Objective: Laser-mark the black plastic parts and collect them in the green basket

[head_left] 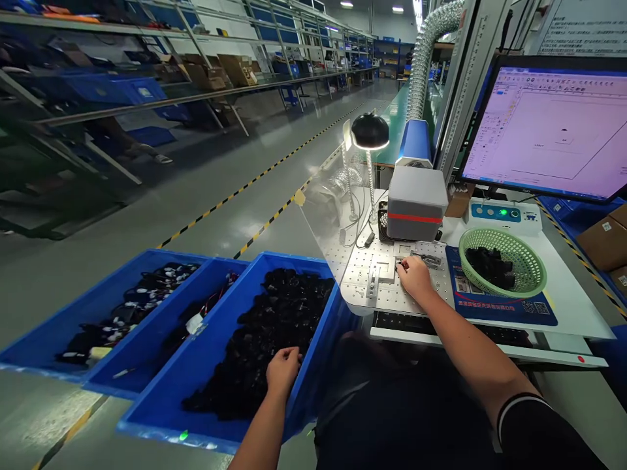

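My left hand (284, 372) is over the right side of a blue bin (147, 408) heaped with small black plastic parts (274, 320). Its fingers are curled together, and what they hold, if anything, cannot be made out. On the perforated metal work plate (360, 287), my right hand (415, 277) has its fingers pinched at a small dark piece beside a square fixture (385, 266). Most of that piece is hidden by the fingertips. Above the plate stands the grey head of a marking machine (416, 202) with a red stripe.
A green basket (531, 284) with black parts sits on a blue mat (504, 313) to the right. Behind it are a control box (504, 215) and a monitor (548, 130). A lamp (370, 130) lights the plate. Another blue bin (44, 352) holds wired parts at the left.
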